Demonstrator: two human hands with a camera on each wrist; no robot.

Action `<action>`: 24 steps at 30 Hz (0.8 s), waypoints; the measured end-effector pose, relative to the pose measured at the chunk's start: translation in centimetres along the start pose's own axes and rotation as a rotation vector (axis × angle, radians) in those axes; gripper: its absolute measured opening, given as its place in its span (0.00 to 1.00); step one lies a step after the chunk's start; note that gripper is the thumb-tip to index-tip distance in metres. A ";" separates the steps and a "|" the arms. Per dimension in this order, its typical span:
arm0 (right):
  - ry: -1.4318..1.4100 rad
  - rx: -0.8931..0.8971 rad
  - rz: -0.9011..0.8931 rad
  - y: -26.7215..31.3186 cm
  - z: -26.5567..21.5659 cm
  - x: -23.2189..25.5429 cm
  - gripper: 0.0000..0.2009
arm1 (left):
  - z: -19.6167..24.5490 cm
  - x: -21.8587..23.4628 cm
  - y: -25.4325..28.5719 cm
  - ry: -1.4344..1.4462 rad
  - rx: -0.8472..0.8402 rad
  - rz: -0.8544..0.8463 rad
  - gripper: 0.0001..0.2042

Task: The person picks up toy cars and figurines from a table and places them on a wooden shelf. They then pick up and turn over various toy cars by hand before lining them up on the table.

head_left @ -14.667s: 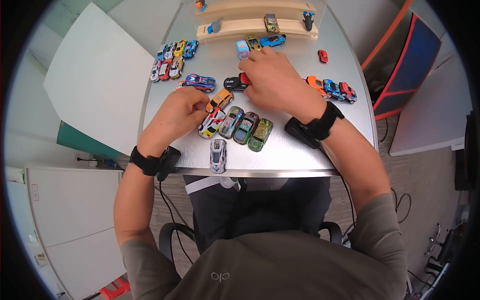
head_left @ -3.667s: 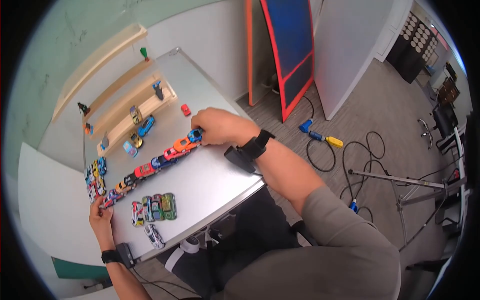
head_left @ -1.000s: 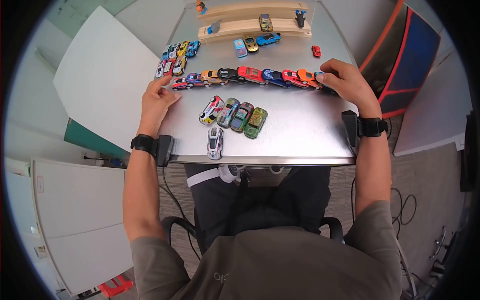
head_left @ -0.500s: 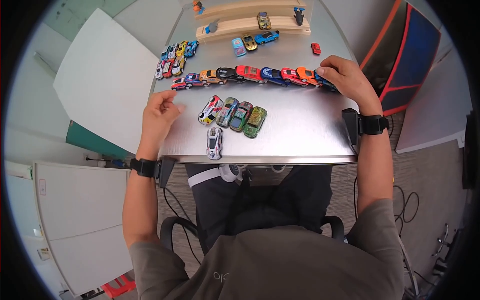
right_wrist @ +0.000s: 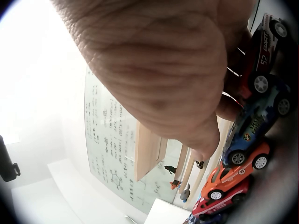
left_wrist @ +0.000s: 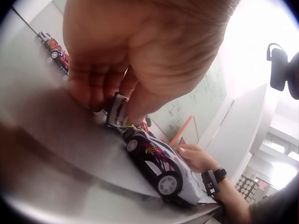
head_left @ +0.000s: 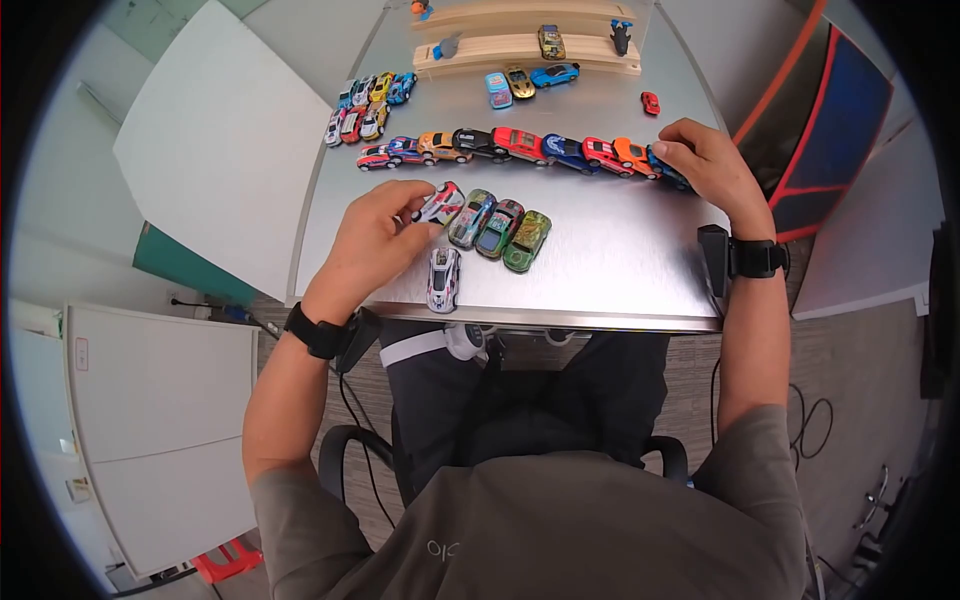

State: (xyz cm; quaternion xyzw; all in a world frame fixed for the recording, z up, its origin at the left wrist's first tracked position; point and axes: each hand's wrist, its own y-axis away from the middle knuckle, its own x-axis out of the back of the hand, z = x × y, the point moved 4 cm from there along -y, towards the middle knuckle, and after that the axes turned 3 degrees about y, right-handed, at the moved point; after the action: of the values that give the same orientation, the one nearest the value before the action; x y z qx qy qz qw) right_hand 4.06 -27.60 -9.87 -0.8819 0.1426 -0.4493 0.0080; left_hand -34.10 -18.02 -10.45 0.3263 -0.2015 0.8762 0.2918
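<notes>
Through the head view I have a left hand [head_left: 375, 235] left of centre on the bench [head_left: 590, 260], pinching a white and red car [head_left: 440, 204] between thumb and bent fingers. That car sits tilted in the grasp, at the left end of a short group whose other members are a grey-blue car [head_left: 472, 219], a green and red car [head_left: 500, 229] and a green car [head_left: 527, 241], side by side. Just below the pinched car is a silver-white car [head_left: 443, 279], near the front edge; my left wrist view shows its dark-trimmed side close up.

The right hand [head_left: 710, 175] is at the right end of a long row of cars [head_left: 520, 145] that runs across the middle of the bench. Its fingers are curled round a black and red car [right_wrist: 258, 60], which I can make out only in the right wrist view; its front wheel is right by a blue car [right_wrist: 254, 122]. Next along come an orange car [right_wrist: 236, 173] and a red car [right_wrist: 222, 197], each overlapping its neighbour.

At the upper left of the bench I see a cluster of cars [head_left: 372, 105] packed together. At the top, a wooden rack [head_left: 500, 54] carries a gold-black car [head_left: 551, 42] and a few small figures. In front of it are a pale blue car [head_left: 498, 90], a gold car [head_left: 519, 82] and a bright blue car [head_left: 555, 75]. A small red car [head_left: 650, 103] stands apart at the upper right.
</notes>
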 end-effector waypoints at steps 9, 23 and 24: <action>-0.002 0.004 -0.015 -0.1 0.2 -0.1 0.16 | -3.6 2.3 0.0 0.392 0.451 -0.164 0.11; 0.020 -0.001 -0.011 -0.1 0.4 -0.2 0.18 | 0.2 2.3 0.8 -0.071 -0.030 0.032 0.16; -0.003 0.017 0.013 -0.1 0.5 -0.3 0.18 | 0.9 2.1 0.9 -0.104 -0.089 0.052 0.16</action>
State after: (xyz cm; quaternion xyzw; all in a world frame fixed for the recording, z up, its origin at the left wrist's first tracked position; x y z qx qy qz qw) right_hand 4.33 -27.50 -10.38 -0.8815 0.1443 -0.4493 0.0188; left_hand -35.50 -18.39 -8.52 0.3527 -0.2636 0.8555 0.2725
